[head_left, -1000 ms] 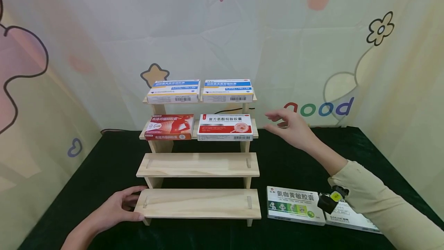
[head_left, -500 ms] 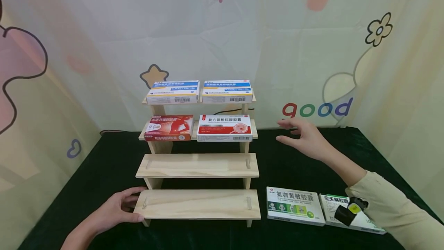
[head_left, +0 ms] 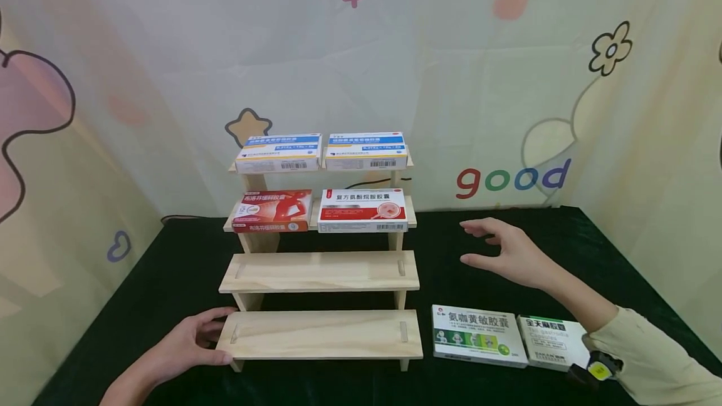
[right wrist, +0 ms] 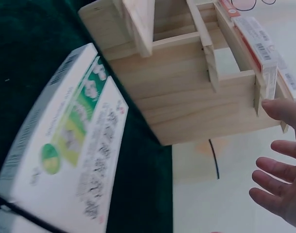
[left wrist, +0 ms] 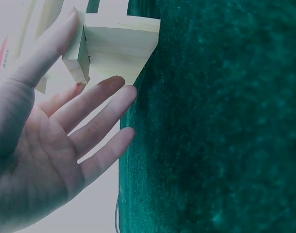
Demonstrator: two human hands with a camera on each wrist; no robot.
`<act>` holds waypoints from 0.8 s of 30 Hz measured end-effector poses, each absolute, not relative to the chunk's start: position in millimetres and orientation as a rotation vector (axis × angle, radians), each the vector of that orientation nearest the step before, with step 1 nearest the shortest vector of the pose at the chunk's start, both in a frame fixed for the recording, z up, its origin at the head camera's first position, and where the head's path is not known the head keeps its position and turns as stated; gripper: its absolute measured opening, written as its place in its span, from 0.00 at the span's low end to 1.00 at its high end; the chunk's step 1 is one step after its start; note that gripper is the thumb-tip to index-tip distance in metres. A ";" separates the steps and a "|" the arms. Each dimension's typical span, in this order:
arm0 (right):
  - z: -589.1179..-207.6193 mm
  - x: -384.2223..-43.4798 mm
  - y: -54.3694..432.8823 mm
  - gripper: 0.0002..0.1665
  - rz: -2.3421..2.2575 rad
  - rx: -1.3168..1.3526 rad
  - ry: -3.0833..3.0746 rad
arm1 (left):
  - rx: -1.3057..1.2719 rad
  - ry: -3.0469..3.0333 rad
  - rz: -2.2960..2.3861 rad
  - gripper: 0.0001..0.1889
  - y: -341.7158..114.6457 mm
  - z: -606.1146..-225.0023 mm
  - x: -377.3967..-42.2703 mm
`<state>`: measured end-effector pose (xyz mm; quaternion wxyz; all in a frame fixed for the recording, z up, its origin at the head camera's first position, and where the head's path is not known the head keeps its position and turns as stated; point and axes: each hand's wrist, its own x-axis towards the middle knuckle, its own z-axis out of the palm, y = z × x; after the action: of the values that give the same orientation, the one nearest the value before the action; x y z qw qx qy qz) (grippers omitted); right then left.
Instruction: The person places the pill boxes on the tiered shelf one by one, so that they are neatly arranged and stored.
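A four-step wooden display stand point(head_left: 316, 335) stands on the dark green cloth. My left hand point(head_left: 179, 344) is at the left end of its lowest step, thumb at the front corner and index finger at the back corner, steadying that end between them. In the left wrist view the other fingers point(left wrist: 96, 128) extend loosely beside the wood. My right hand point(head_left: 513, 254) hovers right of the stand, thumb apart from the slightly bent fingers, holding nothing. Below it lie a white-and-green medicine box point(head_left: 479, 335) and a second white medicine box point(head_left: 553, 342), partly hidden by the wrist camera.
Two blue-and-white medicine boxes point(head_left: 366, 151) are on the top step. On the second step sit a red medicine box point(head_left: 272, 210) and a red-and-white medicine box point(head_left: 363, 210). A printed curtain point(head_left: 429, 80) hangs behind the green cloth point(head_left: 445, 387).
My right hand has moved away from the stand's second step, rightward and down, uncovering more of the second white box. My left hand stays at the lowest step.
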<state>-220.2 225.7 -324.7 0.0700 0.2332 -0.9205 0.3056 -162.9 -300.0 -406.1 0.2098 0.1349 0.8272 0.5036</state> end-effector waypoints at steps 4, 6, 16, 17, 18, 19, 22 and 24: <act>-335.8 -213.8 234.5 0.35 0.901 0.720 -2.790 | 0.381 2.300 1.401 0.39 -300.1 -406.7 -163.2; -341.1 -210.3 239.0 0.36 0.902 0.729 -2.802 | 0.385 2.299 1.400 0.39 -300.3 -406.9 -163.3; -357.2 -194.6 257.5 0.39 0.902 0.738 -2.852 | 0.376 2.297 1.403 0.39 -300.9 -407.2 -163.4; -358.3 -193.4 258.4 0.39 0.906 0.738 -2.861 | 0.374 2.296 1.403 0.39 -300.9 -407.4 -163.3; -359.7 -192.1 259.2 0.40 0.912 0.737 -2.874 | 0.370 2.293 1.406 0.39 -300.9 -407.6 -163.3; -361.0 -190.6 259.9 0.40 0.919 0.740 -2.889 | 0.369 2.293 1.406 0.39 -300.9 -407.8 -163.3; -365.8 -185.6 261.9 0.43 0.912 0.738 -2.954 | 0.367 2.296 1.402 0.39 -301.0 -408.3 -163.5; -369.1 -182.3 263.7 0.45 0.898 0.746 -2.990 | 0.365 2.303 1.397 0.39 -301.0 -408.2 -163.6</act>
<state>-182.3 263.7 -369.1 -0.0342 0.2321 -0.9310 0.2796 -163.6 -301.0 -408.2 0.2102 0.1313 0.8283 0.5025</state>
